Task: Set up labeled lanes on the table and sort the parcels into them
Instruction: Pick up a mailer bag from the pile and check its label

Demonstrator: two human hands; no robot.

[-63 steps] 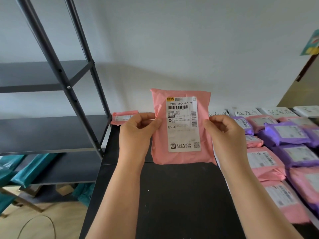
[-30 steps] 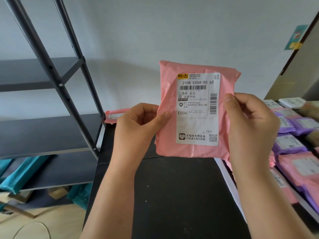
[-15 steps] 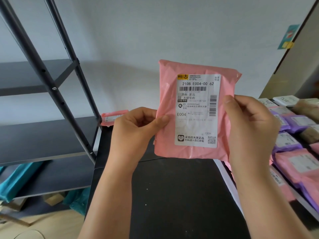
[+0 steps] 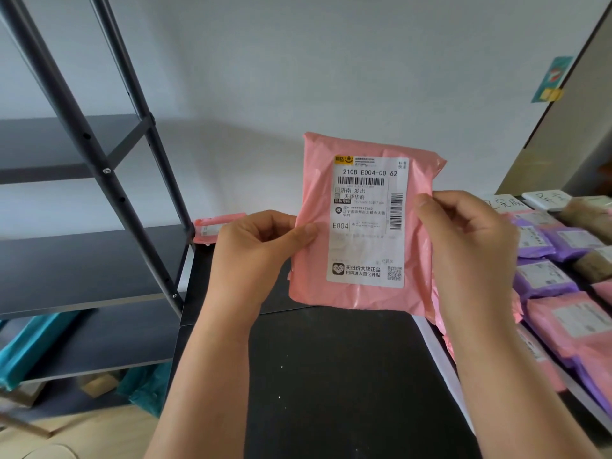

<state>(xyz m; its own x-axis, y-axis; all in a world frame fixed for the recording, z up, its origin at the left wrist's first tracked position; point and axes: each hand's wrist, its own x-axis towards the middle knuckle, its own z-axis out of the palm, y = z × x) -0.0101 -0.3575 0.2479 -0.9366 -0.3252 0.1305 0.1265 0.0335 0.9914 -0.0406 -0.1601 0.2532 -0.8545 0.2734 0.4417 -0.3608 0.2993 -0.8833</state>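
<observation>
A flat pink plastic mailer parcel (image 4: 359, 226) is held upright above the black table (image 4: 347, 376), pinched at its edges by the left hand (image 4: 261, 256) and right hand (image 4: 470, 246). Its white label (image 4: 367, 223) is best read fully before a lane is chosen.

Brightly and evenly lit, soft and diffuse, with no hard glare. Dimmer across the lower wall (image 4: 265, 154), under a broad faint shadow spreading out from the shelf frame (image 4: 66, 104). Sharp at the centre: crisp print on the label (image 4: 367, 223) of the held parcel (image 4: 314, 193), only a mild sheen on its wrinkled plastic. Smeared and soft over the other parcels (image 4: 559, 319) toward the right edge and at the lower-left floor (image 4: 82, 432). Splayed and leaning at the margins from the wide lens. Flat matte black across the tabletop (image 4: 347, 376).
</observation>
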